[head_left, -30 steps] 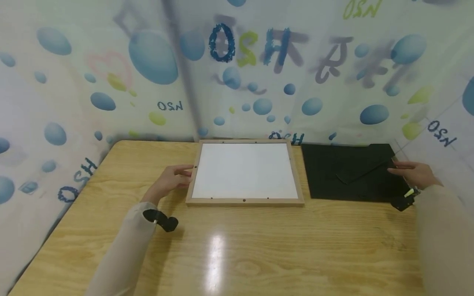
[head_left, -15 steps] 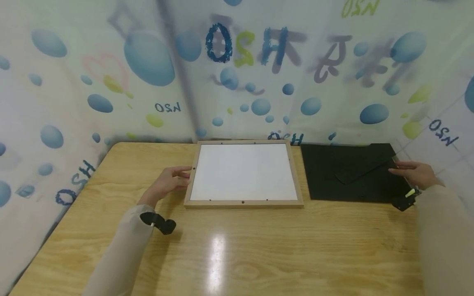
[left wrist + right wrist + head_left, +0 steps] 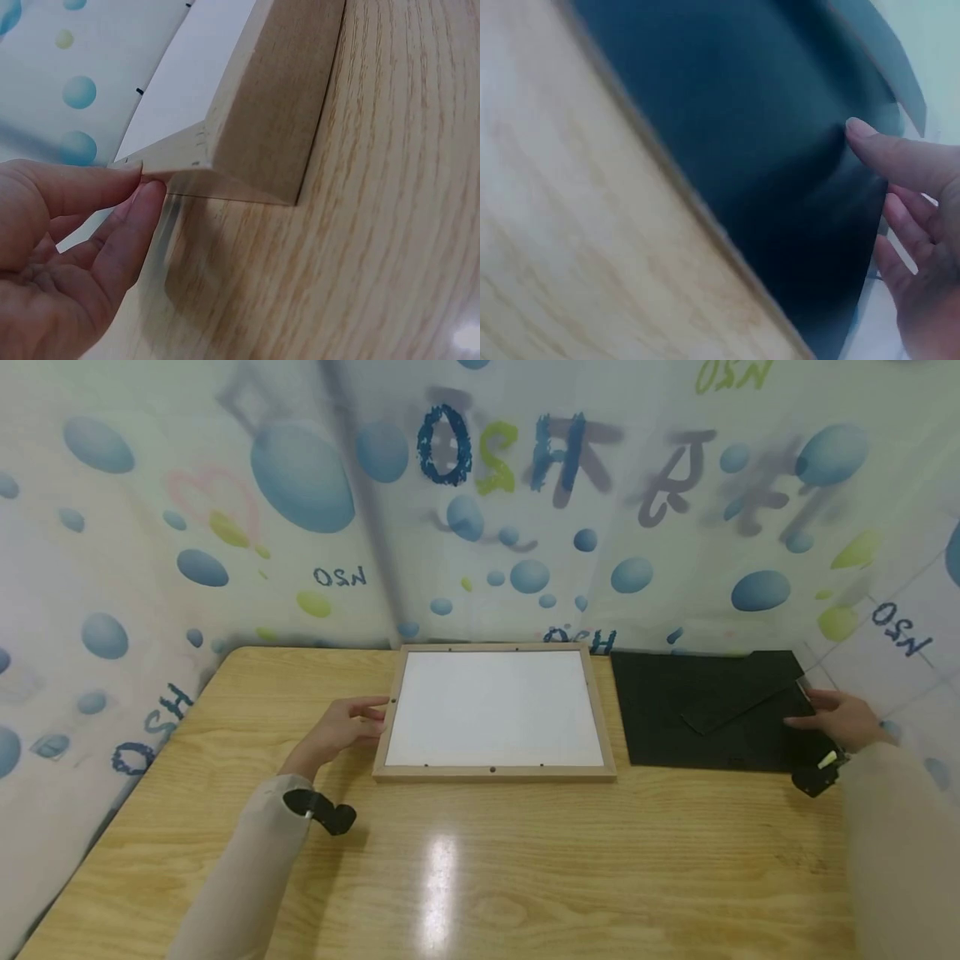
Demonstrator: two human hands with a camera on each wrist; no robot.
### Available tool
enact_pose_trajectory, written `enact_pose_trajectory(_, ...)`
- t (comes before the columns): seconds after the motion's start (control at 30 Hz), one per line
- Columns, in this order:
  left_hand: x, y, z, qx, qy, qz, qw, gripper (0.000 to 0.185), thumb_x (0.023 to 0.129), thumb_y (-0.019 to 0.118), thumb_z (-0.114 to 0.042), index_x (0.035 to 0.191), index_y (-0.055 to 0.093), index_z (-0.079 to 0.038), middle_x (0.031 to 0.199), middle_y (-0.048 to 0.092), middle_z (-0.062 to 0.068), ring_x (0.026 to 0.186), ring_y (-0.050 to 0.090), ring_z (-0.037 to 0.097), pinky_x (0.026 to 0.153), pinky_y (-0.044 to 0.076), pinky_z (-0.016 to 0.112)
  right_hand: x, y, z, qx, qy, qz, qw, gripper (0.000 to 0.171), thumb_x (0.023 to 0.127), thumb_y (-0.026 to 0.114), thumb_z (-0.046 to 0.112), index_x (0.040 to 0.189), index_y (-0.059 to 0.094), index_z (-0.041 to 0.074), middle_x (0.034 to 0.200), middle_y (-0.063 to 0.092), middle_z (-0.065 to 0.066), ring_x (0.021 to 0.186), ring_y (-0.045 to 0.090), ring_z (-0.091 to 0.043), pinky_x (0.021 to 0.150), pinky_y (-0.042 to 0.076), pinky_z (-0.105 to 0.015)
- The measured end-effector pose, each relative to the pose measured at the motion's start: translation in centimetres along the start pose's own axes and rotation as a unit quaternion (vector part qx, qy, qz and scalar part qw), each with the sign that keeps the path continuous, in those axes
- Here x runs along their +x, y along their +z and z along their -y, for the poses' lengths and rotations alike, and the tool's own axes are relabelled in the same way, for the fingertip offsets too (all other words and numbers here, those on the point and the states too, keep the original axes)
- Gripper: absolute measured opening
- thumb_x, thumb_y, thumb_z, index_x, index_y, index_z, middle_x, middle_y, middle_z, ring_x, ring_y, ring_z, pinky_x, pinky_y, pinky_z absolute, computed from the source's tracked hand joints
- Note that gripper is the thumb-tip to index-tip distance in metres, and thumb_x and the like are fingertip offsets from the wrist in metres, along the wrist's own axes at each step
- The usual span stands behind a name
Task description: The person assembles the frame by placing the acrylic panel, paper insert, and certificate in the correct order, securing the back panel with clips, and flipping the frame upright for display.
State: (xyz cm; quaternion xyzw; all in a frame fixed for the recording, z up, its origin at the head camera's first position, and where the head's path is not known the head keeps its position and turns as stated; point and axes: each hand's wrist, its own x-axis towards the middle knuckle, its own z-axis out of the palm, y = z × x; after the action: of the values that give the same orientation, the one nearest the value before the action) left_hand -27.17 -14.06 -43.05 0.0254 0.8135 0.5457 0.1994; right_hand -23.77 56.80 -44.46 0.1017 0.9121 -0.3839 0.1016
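Note:
A light wooden picture frame [image 3: 495, 772] with a white panel [image 3: 495, 710] inside lies on the table. My left hand [image 3: 337, 731] is at its left side. In the left wrist view, the left thumb and a finger [image 3: 154, 196] meet at the frame's edge [image 3: 262, 112], pinching it lightly. To the right lies a black backing board [image 3: 675, 693] with a stand-like strip on its face. My right hand [image 3: 847, 718] holds its right edge, thumb on top; in the right wrist view the board [image 3: 705, 97] looks bent near the thumb [image 3: 885, 150]. The other right fingers are partly behind the board.
The wood-grain table [image 3: 540, 860] runs up to a patterned curtain [image 3: 480, 552] behind the frame and the board. More curtain hangs close on the left and right sides. Each wrist carries a small black camera [image 3: 330, 812].
My right hand has shifted a little, its thumb now set on the board's face, and the board's right edge appears slightly raised. The left hand and the frame stay nearly still.

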Motion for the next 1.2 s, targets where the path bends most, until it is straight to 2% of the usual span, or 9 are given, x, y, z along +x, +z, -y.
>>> enact_pose_trajectory(0.33,-0.3,-0.3,-0.4,0.005,-0.004,0.0,1.0,0.053,0.089,0.054,0.003,0.138,0.035,0.002,0.125,0.043,0.028,0.099,0.055,0.025,0.084,0.049,0.036,-0.2,0.0,1.0,-0.048,-0.009,0.009,0.999,0.101,0.08,0.068,0.038,0.137,0.003,-0.014,0.135,0.009,-0.042,0.12,0.016,-0.059,0.093,0.023,-0.065)
enact_pose_trajectory(0.63,-0.3,-0.3,-0.4,-0.001,-0.001,0.001,1.0,0.053,0.089,0.054,0.004,0.138,0.035,0.002,0.125,0.042,0.029,0.097,0.056,0.023,0.084,0.049,0.035,-0.1,0.0,1.7,-0.055,-0.005,0.04,0.998,0.097,0.082,0.067,0.028,0.133,0.0,-0.021,0.133,0.005,-0.046,0.12,0.012,-0.059,0.095,0.022,-0.064)
enact_pose_trajectory(0.83,-0.3,-0.3,-0.2,-0.003,0.003,-0.003,1.0,0.054,0.088,0.054,0.004,0.138,0.035,0.003,0.125,0.042,0.029,0.097,0.056,0.023,0.082,0.05,0.033,-0.2,0.3,2.2,-0.078,-0.018,0.061,0.995,0.097,0.081,0.067,0.029,0.133,0.002,-0.021,0.132,0.009,-0.046,0.118,0.016,-0.059,0.094,0.024,-0.064)
enact_pose_trajectory(1.07,-0.2,-0.3,0.0,-0.003,0.004,-0.002,1.0,0.053,0.089,0.054,0.003,0.138,0.035,0.003,0.125,0.042,0.029,0.099,0.055,0.025,0.083,0.049,0.034,-0.4,1.2,2.5,-0.061,-0.026,0.072,0.995,0.089,0.084,0.066,0.019,0.133,0.004,-0.022,0.131,0.01,-0.048,0.117,0.017,-0.06,0.094,0.024,-0.064)
enact_pose_trajectory(1.2,-0.3,-0.3,0.1,-0.006,0.004,-0.003,1.0,0.053,0.089,0.054,0.004,0.138,0.035,0.004,0.125,0.042,0.029,0.097,0.055,0.024,0.082,0.05,0.033,-0.4,1.6,2.6,-0.049,-0.029,0.073,0.996,0.088,0.084,0.066,0.018,0.135,0.004,-0.02,0.132,0.01,-0.047,0.118,0.017,-0.059,0.095,0.025,-0.063)
